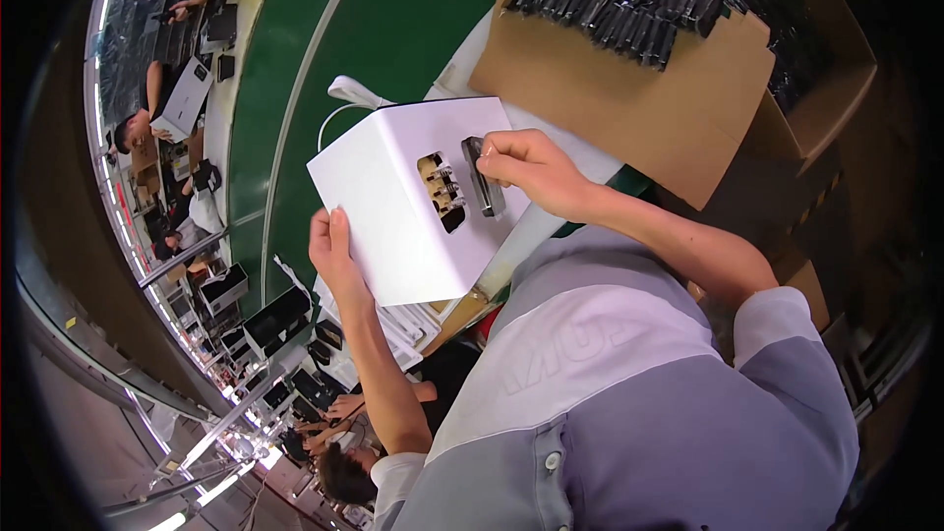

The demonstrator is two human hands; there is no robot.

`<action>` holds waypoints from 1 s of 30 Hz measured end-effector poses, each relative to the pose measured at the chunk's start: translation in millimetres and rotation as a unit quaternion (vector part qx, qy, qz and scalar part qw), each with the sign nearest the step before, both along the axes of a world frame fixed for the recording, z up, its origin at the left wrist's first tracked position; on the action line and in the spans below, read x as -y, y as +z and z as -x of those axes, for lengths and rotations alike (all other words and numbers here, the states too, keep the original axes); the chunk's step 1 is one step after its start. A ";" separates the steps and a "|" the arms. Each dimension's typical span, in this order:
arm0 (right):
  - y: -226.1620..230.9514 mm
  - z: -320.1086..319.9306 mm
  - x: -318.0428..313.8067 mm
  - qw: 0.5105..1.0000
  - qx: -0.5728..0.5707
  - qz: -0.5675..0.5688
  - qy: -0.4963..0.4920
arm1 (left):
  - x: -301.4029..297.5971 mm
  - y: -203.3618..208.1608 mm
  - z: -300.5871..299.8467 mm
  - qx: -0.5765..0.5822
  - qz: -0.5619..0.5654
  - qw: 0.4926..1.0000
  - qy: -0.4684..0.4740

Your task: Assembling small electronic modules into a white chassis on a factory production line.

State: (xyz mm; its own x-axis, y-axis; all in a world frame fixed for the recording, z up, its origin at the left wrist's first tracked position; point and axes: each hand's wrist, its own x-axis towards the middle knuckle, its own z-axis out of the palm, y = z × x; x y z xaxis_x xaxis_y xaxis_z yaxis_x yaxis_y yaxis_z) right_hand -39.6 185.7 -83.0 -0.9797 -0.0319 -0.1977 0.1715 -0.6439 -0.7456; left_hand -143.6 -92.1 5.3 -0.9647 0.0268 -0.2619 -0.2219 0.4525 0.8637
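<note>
A white box-shaped housing (379,206) is tilted in front of me. In one face, an elongated cutout (442,193) shows tan and metallic parts inside. My left hand (334,248) grips the housing's left side, its thumb lying on the white surface. Pinched between the fingers of my right hand (539,172) is a dark, narrow, glossy panel (487,185). It stands beside the cutout, close to the white face; whether it touches that face I cannot tell. Behind the housing, a white cable (352,90) loops out.
A green conveyor belt (295,69) runs beyond the housing. On the right, several dark wrapped pieces (619,0) lie on a cardboard sheet (629,88), next to an open carton (836,88). Other people work along the line at the left, near white and black units (280,323).
</note>
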 end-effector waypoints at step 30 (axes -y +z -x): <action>26.2 -3.8 -2.7 0.989 0.077 -0.123 -0.027 | -126.6 52.1 -14.0 -0.291 0.332 0.745 -0.500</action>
